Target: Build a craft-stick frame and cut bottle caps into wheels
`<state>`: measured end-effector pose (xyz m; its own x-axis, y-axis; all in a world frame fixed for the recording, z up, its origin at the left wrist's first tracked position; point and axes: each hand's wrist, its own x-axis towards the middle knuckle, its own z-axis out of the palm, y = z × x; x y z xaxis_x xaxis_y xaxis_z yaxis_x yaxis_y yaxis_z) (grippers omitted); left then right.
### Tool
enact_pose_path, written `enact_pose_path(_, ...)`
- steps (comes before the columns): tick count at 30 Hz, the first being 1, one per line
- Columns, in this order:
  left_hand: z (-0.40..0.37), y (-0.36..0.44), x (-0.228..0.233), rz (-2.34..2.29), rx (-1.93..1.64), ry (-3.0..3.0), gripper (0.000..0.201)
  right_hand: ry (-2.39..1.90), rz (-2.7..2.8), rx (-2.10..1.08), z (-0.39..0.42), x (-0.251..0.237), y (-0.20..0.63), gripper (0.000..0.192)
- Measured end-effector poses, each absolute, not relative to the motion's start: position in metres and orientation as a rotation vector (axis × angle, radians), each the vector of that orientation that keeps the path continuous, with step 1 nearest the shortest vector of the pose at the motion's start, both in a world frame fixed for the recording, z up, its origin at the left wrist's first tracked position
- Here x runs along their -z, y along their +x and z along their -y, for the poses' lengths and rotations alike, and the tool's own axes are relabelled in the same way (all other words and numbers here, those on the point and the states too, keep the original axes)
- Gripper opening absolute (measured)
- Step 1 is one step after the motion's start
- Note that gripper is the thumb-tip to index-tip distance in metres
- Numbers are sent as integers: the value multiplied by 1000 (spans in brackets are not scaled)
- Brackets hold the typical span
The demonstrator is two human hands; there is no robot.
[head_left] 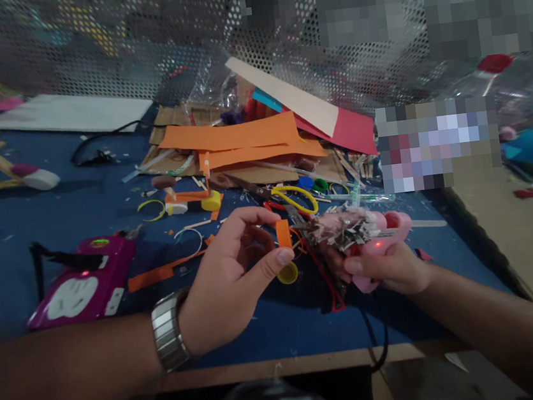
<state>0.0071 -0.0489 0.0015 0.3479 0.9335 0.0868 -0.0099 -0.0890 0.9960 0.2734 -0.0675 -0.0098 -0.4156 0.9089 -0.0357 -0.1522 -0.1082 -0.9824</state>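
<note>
My left hand (227, 275), with a metal watch on its wrist, pinches a small orange piece (283, 234) between thumb and fingertips. Whether it is a cap or a curled paper strip I cannot tell. My right hand (385, 270) is wrapped around a pink hot glue gun (361, 231) with a lit red light. Its front is crusted with glue and scraps, and the nozzle points left, close to the orange piece. Below my left thumb lies a yellow bottle cap (287, 273). Yellow-handled scissors (302, 198) and red-handled scissors (336, 301) lie beyond and beneath my hands.
A purple device (86, 281) with a black cable stands at left. Orange paper (234, 134) and cardboard (270, 174) pile up at the back, before a perforated metal screen (133, 42). A small orange model (192, 197) with caps stands mid-table. Brown board (510, 230) lies at right.
</note>
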Motion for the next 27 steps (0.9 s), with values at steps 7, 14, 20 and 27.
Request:
enact_pose_path(7,49,7,-1,-894,-999,1425,33,-859,1322,-1690,68,11,275,43)
enact_pose_path(14,51,6,-1,-884,-1002,1437,31,-941,1310,-1663,70,16,280,39)
enact_pose_path(20,50,7,1,-867,-1005,1431,32,-912,1350,-1659,70,14,279,31)
enact_pose_path(27,50,6,3,-832,-1029,1435,30,-875,1358,-1665,69,14,277,32)
